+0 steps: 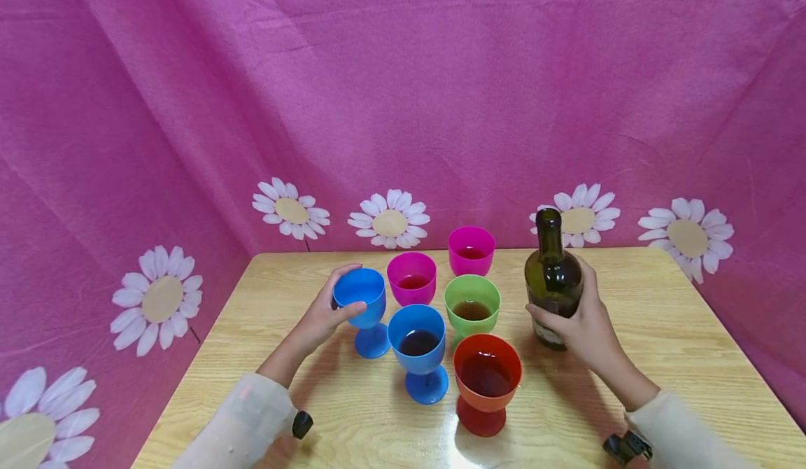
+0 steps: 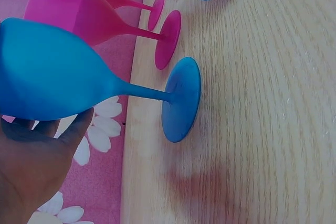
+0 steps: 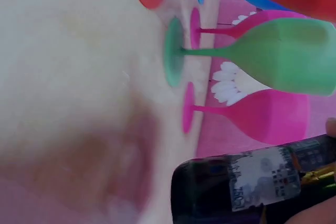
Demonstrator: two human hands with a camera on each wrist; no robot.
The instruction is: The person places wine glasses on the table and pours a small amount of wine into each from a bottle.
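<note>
My left hand (image 1: 325,315) grips the bowl of a blue goblet (image 1: 371,313) at the left of the group, thumb across its near side. No dark liquid shows inside it. In the left wrist view the fingers of the left hand (image 2: 39,166) lie against the bowl of that blue goblet (image 2: 58,74), and its foot is close over the wood. My right hand (image 1: 588,325) is wrapped round a dark green wine bottle (image 1: 553,276), neck up, right of the goblets. The bottle's label (image 3: 265,179) shows in the right wrist view.
Between the hands stand a second blue goblet (image 1: 417,346), a green goblet (image 1: 472,308), an orange-red goblet (image 1: 481,420) and two pink goblets (image 1: 412,297) (image 1: 471,266), all with dark or reddish liquid. Behind the wooden table (image 1: 680,357) hangs a pink flowered cloth (image 1: 403,105).
</note>
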